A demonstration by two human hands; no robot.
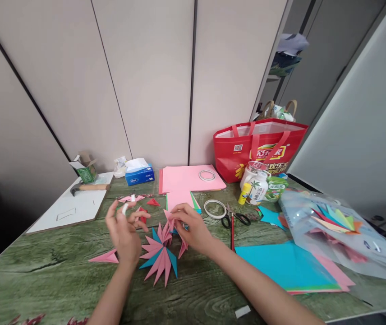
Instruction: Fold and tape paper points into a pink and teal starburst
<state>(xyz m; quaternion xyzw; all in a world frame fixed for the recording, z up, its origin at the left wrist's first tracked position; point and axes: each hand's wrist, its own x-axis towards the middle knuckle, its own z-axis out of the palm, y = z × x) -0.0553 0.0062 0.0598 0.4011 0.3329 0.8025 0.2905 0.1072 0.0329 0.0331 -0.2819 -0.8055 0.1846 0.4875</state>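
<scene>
My right hand [191, 225] pinches a pink folded paper point [168, 215] above a star-shaped paper piece. That paper star [157, 259] has pink points with several blue ones and lies on the table below my hands. My left hand [123, 232] is raised to the left of it, fingers curled but apart. A small white strip [124, 208] shows at a fingertip of this hand, seemingly stuck there. Beside the left wrist lies a loose pink folded triangle [105, 257]. Red folded pieces [153, 202] lie behind the left hand, one partly covered by its fingers.
Pink sheets [186, 178] with a tape roll [207, 175] lie at the back. Nearby are another tape roll [215, 209], scissors [235, 218], a glue stick [245, 193] and a red bag [230, 153]. Blue sheets [281, 266] lie right; a hammer [91, 187] rests on a white board [78, 210] left.
</scene>
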